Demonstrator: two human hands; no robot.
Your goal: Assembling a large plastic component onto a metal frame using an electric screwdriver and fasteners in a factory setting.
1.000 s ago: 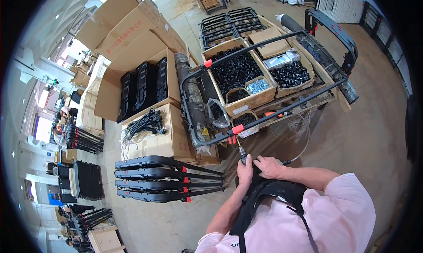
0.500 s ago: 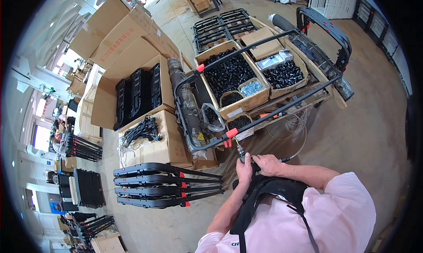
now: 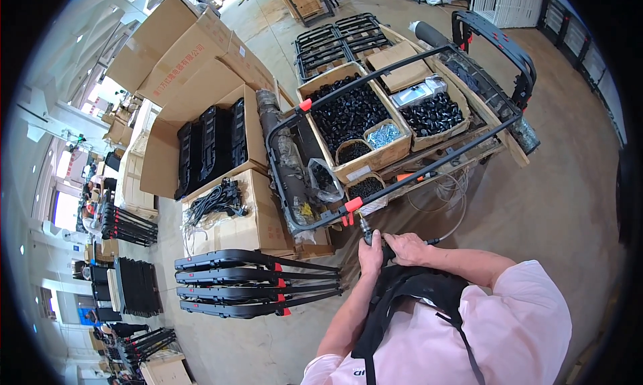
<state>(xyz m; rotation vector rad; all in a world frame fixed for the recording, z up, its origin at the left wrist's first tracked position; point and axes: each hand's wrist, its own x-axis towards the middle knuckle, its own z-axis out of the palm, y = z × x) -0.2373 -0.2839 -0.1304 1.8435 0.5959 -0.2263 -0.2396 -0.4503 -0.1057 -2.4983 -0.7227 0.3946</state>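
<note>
Both my hands are closed around a power screwdriver [image 3: 366, 232] with a metal nose and a thin bit. My left hand [image 3: 370, 256] wraps the front of its body. On the rear part sits my right hand [image 3: 406, 249], where a hose comes out beside the wrist. The bit points up at a red clip [image 3: 352, 204] on the near corner of a long black tubular frame [image 3: 415, 168]; whether it touches a screw is too small to see. A second red clip [image 3: 305, 105] is on the frame's far left side. The frame rests across a loaded stand.
Under the frame are a box of black knobs [image 3: 348, 110], small silver screws [image 3: 383, 136] and another parts box [image 3: 432, 115]. At left stand an open carton [image 3: 155, 158], bundled cables [image 3: 218, 201] and stacked black frames [image 3: 228, 274]. A hose [image 3: 459, 217] loops at right.
The view has shifted very slightly. Both hands stay around the screwdriver, its bit still at the near red clip.
</note>
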